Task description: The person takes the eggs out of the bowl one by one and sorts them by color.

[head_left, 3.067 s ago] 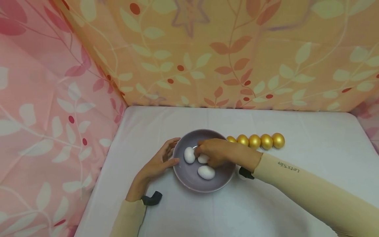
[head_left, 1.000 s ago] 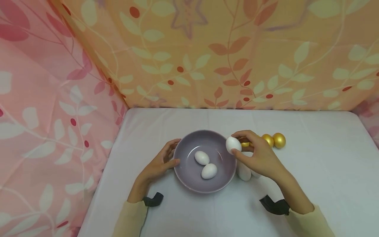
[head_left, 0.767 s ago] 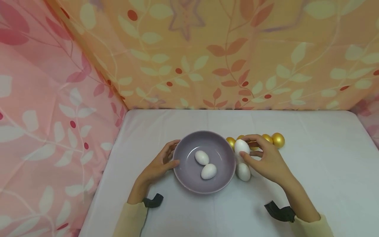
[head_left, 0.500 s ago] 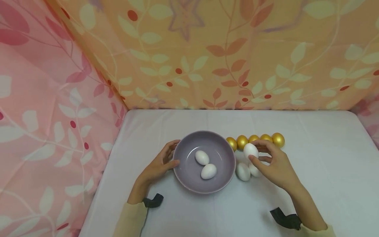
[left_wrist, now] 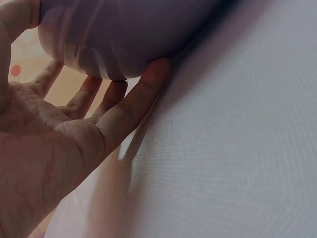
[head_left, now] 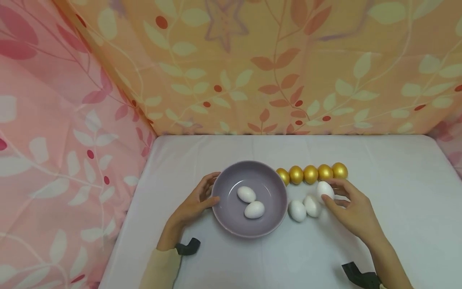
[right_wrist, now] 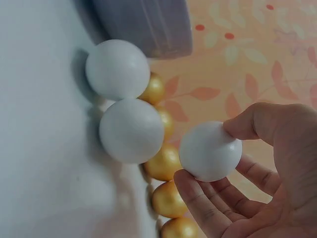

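In the head view my left hand (head_left: pixel 193 204) holds the left side of a purple-grey bowl (head_left: pixel 249 228), thumb over the rim. The left wrist view shows its fingers against the bowl's outer wall (left_wrist: pixel 124 34). Two white eggs (head_left: pixel 254 210) lie inside the bowl. To its right, my right hand (head_left: pixel 355 210) pinches another white egg (head_left: pixel 324 190) between thumb and fingertips. In the right wrist view this egg (right_wrist: pixel 208 151) is raised off the white cloth. Two white eggs (head_left: pixel 297 211) sit side by side on the cloth, between the bowl and my right hand.
Several golden eggs (head_left: pixel 311 174) stand in a row behind the white ones, running right from the bowl's rim. White cloth (head_left: pixel 231 265) covers the table. An orange leaf-patterned curtain (head_left: pixel 238 72) closes the back, a pink one (head_left: pixel 54 160) the left.
My right hand reached into the bowl, where three white eggs showed, and lifted one out. It has carried that egg rightward past the two on the cloth. The left hand stays on the bowl.
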`<state>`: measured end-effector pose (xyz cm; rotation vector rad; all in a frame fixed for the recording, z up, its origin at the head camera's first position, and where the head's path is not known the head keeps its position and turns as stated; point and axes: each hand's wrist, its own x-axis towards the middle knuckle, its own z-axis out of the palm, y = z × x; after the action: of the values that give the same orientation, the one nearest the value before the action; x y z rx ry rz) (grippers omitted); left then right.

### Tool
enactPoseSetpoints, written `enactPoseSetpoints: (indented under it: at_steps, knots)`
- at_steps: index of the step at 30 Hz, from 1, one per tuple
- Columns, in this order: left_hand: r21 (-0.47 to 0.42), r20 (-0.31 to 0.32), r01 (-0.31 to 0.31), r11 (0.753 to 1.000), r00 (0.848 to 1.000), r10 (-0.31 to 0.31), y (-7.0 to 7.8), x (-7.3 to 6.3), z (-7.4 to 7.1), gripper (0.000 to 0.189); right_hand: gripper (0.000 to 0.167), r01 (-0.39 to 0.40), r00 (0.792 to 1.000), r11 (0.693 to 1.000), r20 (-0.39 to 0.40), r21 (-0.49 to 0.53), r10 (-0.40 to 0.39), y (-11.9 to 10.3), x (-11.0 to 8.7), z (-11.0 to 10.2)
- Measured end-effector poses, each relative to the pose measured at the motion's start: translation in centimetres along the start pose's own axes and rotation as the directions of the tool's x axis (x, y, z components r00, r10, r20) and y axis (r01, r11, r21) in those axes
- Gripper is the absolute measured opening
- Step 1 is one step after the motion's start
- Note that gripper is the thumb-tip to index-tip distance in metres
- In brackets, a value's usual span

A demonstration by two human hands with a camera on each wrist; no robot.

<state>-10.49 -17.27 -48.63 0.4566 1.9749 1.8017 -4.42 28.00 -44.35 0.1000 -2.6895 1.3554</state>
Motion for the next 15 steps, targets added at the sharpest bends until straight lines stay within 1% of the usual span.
enactPoseSetpoints:
  at_steps: [3,8,12,15]
  knots:
    - [-0.005,-0.004,0.004,1.000,1.000,-0.004,-0.1,0.0,0.1,0.073,0.044,-0.023,1.000,1.000,0.004,-0.019,0.023,0.7,-0.3,-0.2]
    - [-0.003,-0.001,-0.009,1.000,1.000,0.009,-0.1,-0.1,0.2,0.073,0.042,-0.056,0.998,0.996,0.012,-0.064,0.057,1.5,-0.4,-0.2]
    - [-0.003,-0.001,-0.013,1.000,1.000,0.013,-0.2,0.0,0.1,0.073,0.043,-0.095,0.995,0.988,0.017,-0.122,0.098,2.1,-0.5,-0.2]
    - [-0.005,-0.002,-0.010,1.000,1.000,0.010,-0.1,0.0,0.1,0.073,0.044,-0.121,0.992,0.982,0.022,-0.145,0.125,2.4,-0.6,0.0]
